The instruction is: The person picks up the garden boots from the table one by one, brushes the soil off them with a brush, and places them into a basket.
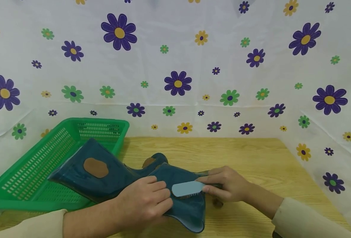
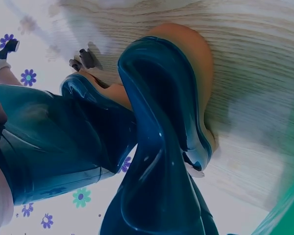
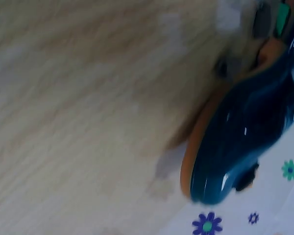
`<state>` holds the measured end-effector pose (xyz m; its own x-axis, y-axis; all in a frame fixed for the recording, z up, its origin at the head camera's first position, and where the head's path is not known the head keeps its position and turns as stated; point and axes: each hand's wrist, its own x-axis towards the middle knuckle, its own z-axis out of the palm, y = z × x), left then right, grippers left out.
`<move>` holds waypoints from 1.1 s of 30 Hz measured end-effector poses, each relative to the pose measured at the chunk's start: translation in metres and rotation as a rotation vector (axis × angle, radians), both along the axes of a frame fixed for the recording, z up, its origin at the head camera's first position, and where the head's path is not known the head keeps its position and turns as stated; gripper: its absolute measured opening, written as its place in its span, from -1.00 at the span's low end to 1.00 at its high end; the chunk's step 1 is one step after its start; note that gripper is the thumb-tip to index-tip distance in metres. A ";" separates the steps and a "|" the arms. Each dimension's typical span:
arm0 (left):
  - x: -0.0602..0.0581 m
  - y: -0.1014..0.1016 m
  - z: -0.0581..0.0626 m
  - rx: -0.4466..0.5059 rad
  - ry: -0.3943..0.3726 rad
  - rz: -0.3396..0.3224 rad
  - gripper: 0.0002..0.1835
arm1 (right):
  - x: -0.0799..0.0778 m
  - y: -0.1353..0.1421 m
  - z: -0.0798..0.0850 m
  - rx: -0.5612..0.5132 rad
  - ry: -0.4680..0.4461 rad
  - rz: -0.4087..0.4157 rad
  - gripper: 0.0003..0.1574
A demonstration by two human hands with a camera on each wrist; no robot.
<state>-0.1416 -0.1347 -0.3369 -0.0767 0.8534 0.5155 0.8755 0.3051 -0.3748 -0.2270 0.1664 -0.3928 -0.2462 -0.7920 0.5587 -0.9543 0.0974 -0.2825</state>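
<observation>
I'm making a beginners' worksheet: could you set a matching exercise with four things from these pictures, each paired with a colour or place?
1. Brush
2. Basket
3. Boots
4. Tabletop

A. Green, with slotted sides
B. In the right hand
C. Yellowish, wood-grained
D. Dark blue, glossy

Pairs: 1-B; 2-A; 3-D; 4-C

Bskt (image 1: pixel 20 205) on tbl (image 1: pixel 232 152) L side, one boot (image 1: pixel 115 177) partly before it, other boot (image 1: pixel 190 210) to R w/ brush (image 1: pixel 187 189) on top, cloth (image 1: pixel 151 66) behind.
</observation>
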 end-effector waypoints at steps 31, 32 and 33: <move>0.004 -0.008 -0.009 -0.103 0.071 -0.064 -0.55 | -0.003 -0.026 0.010 0.046 0.195 0.088 -0.57; 0.004 -0.009 -0.010 -0.103 0.070 -0.064 -0.54 | -0.006 -0.018 0.010 0.067 0.220 0.069 -0.55; 0.003 -0.010 -0.010 -0.102 0.066 -0.065 -0.54 | -0.009 -0.010 0.011 0.081 0.239 0.051 -0.53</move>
<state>-0.1383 -0.1447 -0.3468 0.0119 0.9039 0.4276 0.8645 0.2056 -0.4587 -0.2364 0.1568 -0.3823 -0.0732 -0.8445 0.5306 -0.9973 0.0605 -0.0413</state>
